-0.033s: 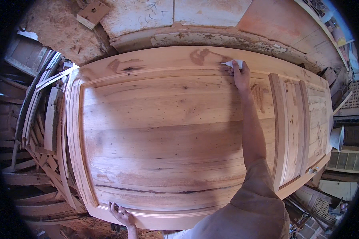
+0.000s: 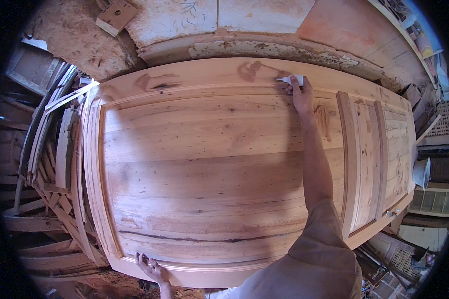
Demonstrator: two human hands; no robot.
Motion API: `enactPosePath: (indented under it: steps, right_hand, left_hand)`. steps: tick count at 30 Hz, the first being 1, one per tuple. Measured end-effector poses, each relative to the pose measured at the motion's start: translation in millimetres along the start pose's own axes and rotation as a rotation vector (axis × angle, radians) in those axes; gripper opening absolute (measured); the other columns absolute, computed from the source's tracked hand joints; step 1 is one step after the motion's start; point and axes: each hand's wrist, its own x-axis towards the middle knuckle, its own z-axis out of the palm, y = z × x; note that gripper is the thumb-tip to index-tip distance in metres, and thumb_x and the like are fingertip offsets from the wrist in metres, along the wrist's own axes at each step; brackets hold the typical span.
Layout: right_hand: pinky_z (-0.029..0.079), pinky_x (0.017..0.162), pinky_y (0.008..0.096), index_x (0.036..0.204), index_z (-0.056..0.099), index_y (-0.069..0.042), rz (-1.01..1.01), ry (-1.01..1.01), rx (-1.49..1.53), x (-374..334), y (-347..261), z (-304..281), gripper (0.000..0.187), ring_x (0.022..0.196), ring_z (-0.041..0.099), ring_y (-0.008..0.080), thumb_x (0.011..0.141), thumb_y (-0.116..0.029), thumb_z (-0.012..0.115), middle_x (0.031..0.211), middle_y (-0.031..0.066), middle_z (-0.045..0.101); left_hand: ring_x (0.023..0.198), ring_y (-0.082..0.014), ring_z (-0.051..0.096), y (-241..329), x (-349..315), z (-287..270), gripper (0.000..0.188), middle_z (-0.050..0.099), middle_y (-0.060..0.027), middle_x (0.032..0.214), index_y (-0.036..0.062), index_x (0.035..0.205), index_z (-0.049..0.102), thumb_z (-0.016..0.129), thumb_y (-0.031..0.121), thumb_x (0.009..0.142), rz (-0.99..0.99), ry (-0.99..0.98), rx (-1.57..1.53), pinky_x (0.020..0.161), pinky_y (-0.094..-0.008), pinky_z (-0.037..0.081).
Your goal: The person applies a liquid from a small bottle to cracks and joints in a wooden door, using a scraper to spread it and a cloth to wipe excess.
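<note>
A large panelled wooden door (image 2: 209, 172) lies flat before me, its grain marked with dark streaks, small holes and brownish patches. My right hand (image 2: 302, 94) reaches across to the far rail, closed around a small white squeeze bottle (image 2: 298, 79). The bottle is tilted on its side, and its thin nozzle points left, close over a brownish patch on the rail; whether the tip touches the wood I cannot tell. At the near left edge of the door, my left hand (image 2: 153, 271) rests with its fingers loosely bent and apart, holding nothing visible.
Stacked wooden strips and offcuts (image 2: 60, 199) crowd the left side. Beyond the far edge runs a dusty ledge (image 2: 264, 50), with a holed wooden block (image 2: 116, 18) at its left. A whitish bowl (image 2: 421, 173) sits by the door's right end. Framed panels (image 2: 436, 200) lean farther right.
</note>
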Motion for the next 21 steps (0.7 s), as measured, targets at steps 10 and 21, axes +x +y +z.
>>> enactPosePath:
  steps: [10,21]
  right_hand:
    - [0.050,0.060,0.0282,0.095,0.057,0.001,-0.028,0.015,-0.007,0.9,7.4,0.8,0.025,0.064,0.062,0.0124,0.097,-0.024,0.059,0.077,0.0061,0.064]
    - [0.051,0.063,0.0285,0.097,0.057,0.000,-0.041,-0.003,-0.041,0.9,3.0,-2.7,0.027,0.069,0.064,0.0130,0.098,-0.027,0.059,0.081,0.0076,0.067]
  left_hand:
    - [0.132,-0.0401,0.040,4.6,1.4,-1.9,0.049,0.043,-0.0244,0.139,-0.0054,0.123,0.050,0.044,0.038,0.101,-0.031,-0.006,0.016,0.109,-0.0502,0.035]
    - [0.133,-0.0389,0.039,7.5,1.1,-0.8,0.049,0.042,-0.0229,0.140,-0.0026,0.124,0.050,0.046,0.040,0.101,-0.038,-0.012,-0.001,0.108,-0.0500,0.035]
